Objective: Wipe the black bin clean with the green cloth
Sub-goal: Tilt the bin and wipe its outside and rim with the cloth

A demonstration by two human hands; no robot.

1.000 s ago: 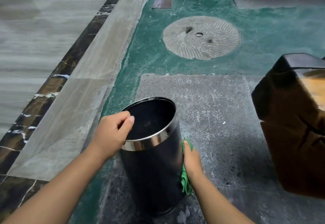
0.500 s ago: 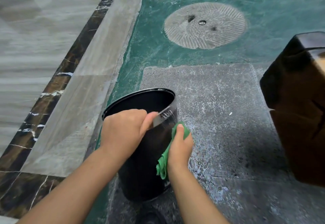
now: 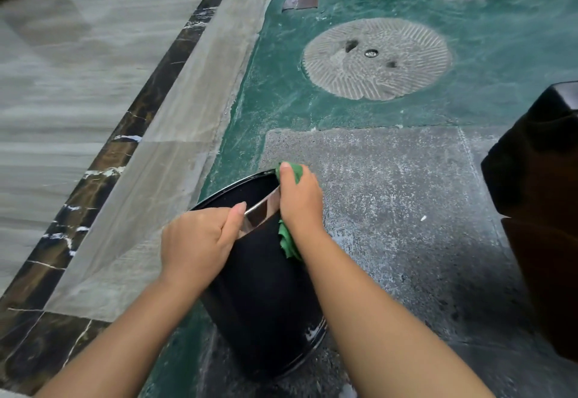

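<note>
Wiping is midway: left hand [image 3: 200, 241] grips the tilted black bin [image 3: 266, 303] rim; right hand [image 3: 301, 200] presses the green cloth [image 3: 286, 242] against its upper right side.

Tilted black bin [image 3: 266, 297], green cloth [image 3: 292, 172] pressed against its rim

Soft, even daylight lit the scene, with glare on the bin's chrome rim [image 3: 261, 210], deep shadow at three o'clock, and wide-angle bending toward the edges.

Speckled grey floor [image 3: 391, 197] carries tilted black bin [image 3: 266, 303].
</note>
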